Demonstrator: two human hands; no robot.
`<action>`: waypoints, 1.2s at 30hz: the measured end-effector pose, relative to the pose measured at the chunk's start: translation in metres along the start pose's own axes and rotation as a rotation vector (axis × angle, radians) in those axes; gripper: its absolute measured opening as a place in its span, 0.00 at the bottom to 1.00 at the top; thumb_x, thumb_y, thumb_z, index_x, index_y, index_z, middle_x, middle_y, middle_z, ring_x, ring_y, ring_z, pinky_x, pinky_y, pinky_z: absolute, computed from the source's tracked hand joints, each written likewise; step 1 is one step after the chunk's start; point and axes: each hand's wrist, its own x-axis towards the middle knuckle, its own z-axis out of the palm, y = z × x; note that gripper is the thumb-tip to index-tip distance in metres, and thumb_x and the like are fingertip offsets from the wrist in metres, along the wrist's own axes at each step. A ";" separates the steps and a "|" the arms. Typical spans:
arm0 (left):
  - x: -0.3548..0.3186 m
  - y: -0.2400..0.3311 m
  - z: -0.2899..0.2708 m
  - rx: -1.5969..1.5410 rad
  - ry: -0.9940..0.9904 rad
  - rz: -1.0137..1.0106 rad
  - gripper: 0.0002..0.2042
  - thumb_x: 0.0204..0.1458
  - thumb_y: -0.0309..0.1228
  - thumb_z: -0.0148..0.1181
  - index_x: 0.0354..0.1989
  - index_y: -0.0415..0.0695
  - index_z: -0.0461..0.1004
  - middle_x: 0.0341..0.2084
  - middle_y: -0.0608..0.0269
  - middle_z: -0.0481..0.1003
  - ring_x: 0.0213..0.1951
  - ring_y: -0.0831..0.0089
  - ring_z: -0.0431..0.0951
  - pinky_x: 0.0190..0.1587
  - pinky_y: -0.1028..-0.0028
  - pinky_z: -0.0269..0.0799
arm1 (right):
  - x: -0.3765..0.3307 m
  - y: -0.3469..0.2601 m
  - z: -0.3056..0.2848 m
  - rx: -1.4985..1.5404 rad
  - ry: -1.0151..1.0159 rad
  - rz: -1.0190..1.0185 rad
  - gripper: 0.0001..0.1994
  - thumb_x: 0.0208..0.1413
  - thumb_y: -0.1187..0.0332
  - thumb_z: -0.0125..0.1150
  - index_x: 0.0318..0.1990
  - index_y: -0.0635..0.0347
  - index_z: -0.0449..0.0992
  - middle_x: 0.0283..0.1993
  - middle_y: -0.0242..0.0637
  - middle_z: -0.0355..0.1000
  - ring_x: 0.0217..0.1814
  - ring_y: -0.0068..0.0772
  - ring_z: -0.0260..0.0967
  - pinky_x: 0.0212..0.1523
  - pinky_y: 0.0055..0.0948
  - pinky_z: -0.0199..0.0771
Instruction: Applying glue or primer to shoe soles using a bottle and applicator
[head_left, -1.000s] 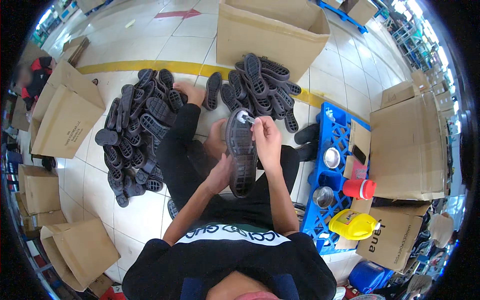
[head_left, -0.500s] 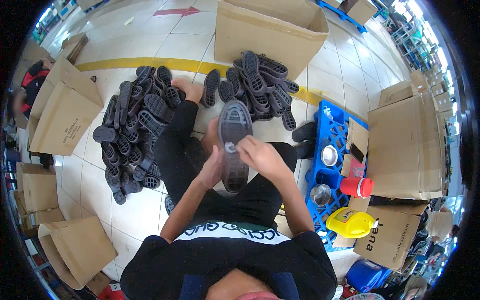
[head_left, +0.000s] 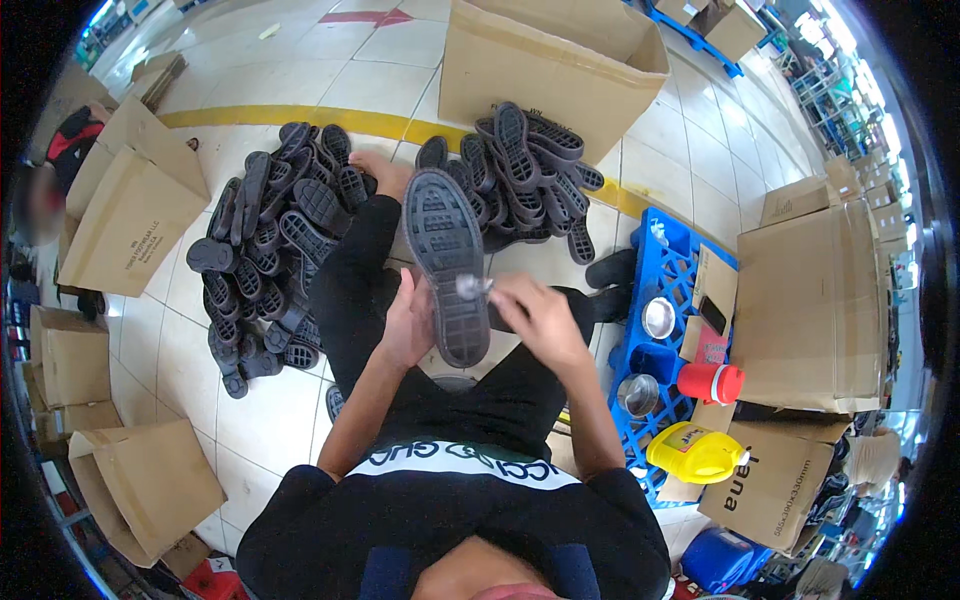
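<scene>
dark shoe sole (head_left: 448, 255) in left hand (head_left: 407, 322), white wad (head_left: 467, 287) at right hand (head_left: 541, 315)

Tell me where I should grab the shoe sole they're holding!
Probably by the left edge of the dark shoe sole, from the person's left, where it narrows below its wide end. The left hand supports that side, while the right hand is at the other side with a whitish wad.
</scene>
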 end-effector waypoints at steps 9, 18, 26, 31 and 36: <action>-0.016 0.003 0.014 0.062 -0.077 -0.063 0.41 0.59 0.65 0.19 0.69 0.44 0.49 0.61 0.46 0.64 0.61 0.53 0.67 0.64 0.56 0.60 | 0.088 -0.003 -0.026 -0.443 0.060 -0.540 0.11 0.50 0.78 0.60 0.43 0.66 0.73 0.51 0.45 0.71 0.50 0.46 0.72 0.48 0.37 0.75; -0.018 0.006 0.016 0.125 -0.132 -0.024 0.42 0.57 0.67 0.24 0.70 0.43 0.47 0.61 0.47 0.64 0.60 0.54 0.68 0.64 0.57 0.60 | 0.118 -0.007 -0.033 -0.784 -0.131 -0.783 0.15 0.45 0.73 0.56 0.44 0.65 0.71 0.54 0.44 0.68 0.54 0.42 0.70 0.53 0.35 0.73; -0.013 -0.007 -0.010 0.118 -0.041 -0.037 0.41 0.59 0.65 0.24 0.70 0.43 0.46 0.61 0.47 0.63 0.61 0.55 0.67 0.64 0.58 0.60 | 0.103 -0.006 -0.025 -1.021 -0.028 -0.681 0.14 0.44 0.72 0.59 0.40 0.63 0.71 0.39 0.39 0.67 0.40 0.37 0.68 0.41 0.31 0.69; -0.019 -0.001 -0.004 0.121 0.013 -0.021 0.40 0.60 0.64 0.24 0.70 0.42 0.49 0.61 0.51 0.63 0.62 0.59 0.64 0.65 0.59 0.57 | 0.067 -0.003 -0.014 -0.924 -0.105 -0.504 0.11 0.44 0.72 0.61 0.37 0.62 0.70 0.32 0.37 0.64 0.36 0.37 0.66 0.38 0.33 0.66; -0.018 0.002 -0.006 0.038 -0.005 0.008 0.38 0.62 0.61 0.30 0.71 0.44 0.48 0.63 0.60 0.59 0.64 0.64 0.57 0.67 0.63 0.48 | 0.025 -0.001 -0.013 -0.787 -0.252 -0.439 0.10 0.45 0.73 0.61 0.36 0.63 0.69 0.32 0.39 0.63 0.37 0.39 0.66 0.40 0.34 0.66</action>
